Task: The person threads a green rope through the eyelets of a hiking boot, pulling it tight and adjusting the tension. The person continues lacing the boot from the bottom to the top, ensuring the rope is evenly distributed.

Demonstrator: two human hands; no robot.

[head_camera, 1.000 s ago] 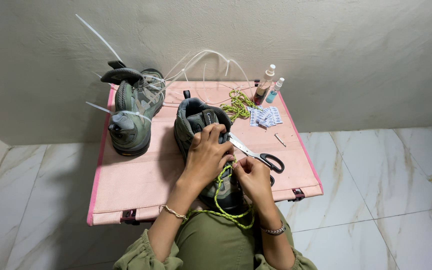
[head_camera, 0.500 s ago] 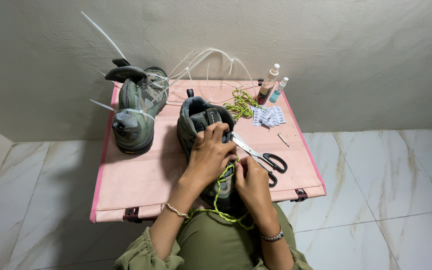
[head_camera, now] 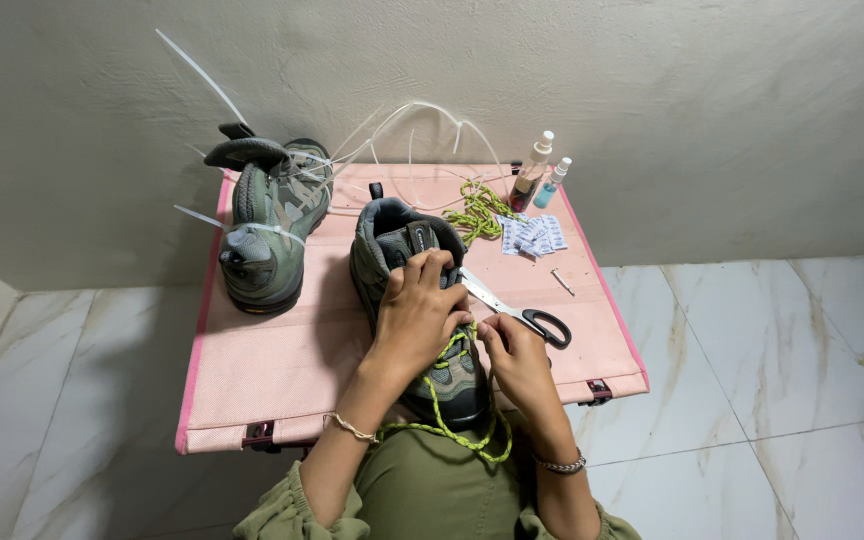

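The grey-green shoe (head_camera: 407, 262) lies on the pink tabletop (head_camera: 282, 370), toe toward the person. The left hand (head_camera: 420, 312) is clamped over its tongue; the right hand (head_camera: 514, 358) pinches the yellow-green lace (head_camera: 452, 432), which loops off the near edge. Scissors (head_camera: 522, 312) lie just beside the right hand. A second shoe (head_camera: 267, 225) stands to the left, two small bottles (head_camera: 540, 175) at the far edge.

matt pink cloth table (head_camera: 282, 370), glossy marble floor (head_camera: 772, 360)
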